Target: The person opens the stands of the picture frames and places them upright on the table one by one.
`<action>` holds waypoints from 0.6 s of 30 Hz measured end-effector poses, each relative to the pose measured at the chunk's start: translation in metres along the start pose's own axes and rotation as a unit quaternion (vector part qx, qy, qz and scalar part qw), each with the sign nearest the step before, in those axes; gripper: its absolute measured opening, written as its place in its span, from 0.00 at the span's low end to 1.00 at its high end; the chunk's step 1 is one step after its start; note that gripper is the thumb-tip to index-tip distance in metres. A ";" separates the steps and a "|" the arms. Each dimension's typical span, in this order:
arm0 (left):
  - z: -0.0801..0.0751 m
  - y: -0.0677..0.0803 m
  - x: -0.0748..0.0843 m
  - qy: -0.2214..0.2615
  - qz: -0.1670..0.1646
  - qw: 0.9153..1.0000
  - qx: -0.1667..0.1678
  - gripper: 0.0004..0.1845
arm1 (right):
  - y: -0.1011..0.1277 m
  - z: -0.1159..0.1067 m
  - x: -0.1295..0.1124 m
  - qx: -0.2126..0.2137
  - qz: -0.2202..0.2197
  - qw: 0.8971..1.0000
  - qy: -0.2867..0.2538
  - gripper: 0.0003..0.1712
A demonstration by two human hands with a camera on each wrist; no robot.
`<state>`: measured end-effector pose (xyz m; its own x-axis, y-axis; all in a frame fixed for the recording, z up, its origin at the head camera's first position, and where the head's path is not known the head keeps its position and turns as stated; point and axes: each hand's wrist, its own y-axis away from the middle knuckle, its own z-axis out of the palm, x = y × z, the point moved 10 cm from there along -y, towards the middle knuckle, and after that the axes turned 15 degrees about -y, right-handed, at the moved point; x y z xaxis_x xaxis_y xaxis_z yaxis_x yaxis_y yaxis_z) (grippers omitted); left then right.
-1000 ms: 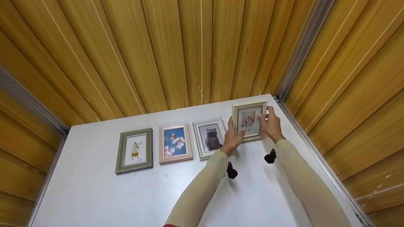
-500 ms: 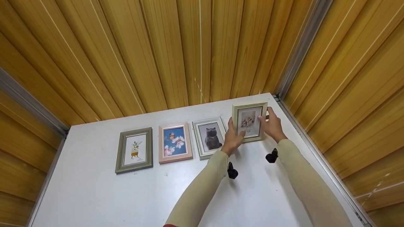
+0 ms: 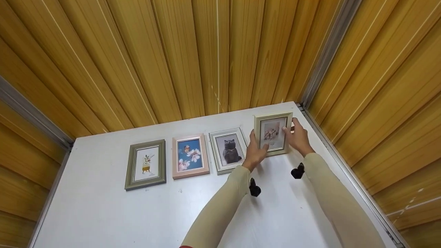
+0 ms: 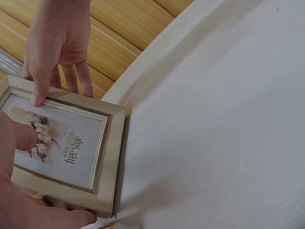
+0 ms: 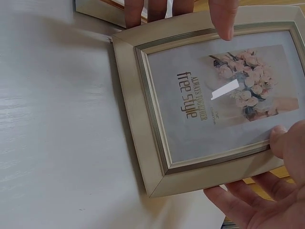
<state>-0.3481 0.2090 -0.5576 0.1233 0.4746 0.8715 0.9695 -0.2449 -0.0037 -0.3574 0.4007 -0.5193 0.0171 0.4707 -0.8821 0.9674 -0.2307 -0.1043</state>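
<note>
Nothing moved; cat frame (image 3: 228, 149) adjoins held frame (image 3: 273, 133).

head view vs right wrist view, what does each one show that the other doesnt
Only the head view shows the row of three other frames: the green frame, the pink frame and the cat frame, plus the wooden slats above the white board. Only the right wrist view lets you read "free style" on the print and see its pale roses. Both show the beige frame held against the board by the left hand and right hand, one at each side.
</note>
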 end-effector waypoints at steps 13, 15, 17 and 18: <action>-0.003 -0.001 -0.003 -0.003 -0.008 1.000 -0.014 0.41 | 0.002 0.003 0.006 -0.007 0.021 1.000 -0.017 0.28; -0.005 -0.002 -0.004 -0.004 -0.013 1.000 -0.016 0.42 | 0.002 0.004 0.007 -0.021 0.024 0.999 -0.019 0.32; -0.009 -0.003 -0.005 -0.009 -0.014 1.000 -0.016 0.44 | 0.003 0.004 0.007 -0.032 0.024 0.999 -0.021 0.38; -0.012 -0.004 -0.004 -0.013 -0.011 1.000 -0.014 0.44 | 0.004 0.003 0.006 -0.037 0.021 0.999 -0.022 0.40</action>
<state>-0.3548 0.1982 -0.5553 0.1074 0.5021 0.8581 0.9656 -0.2581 0.0302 -0.3545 0.4005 -0.5264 0.0492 0.4232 -0.9047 0.9819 -0.1862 -0.0338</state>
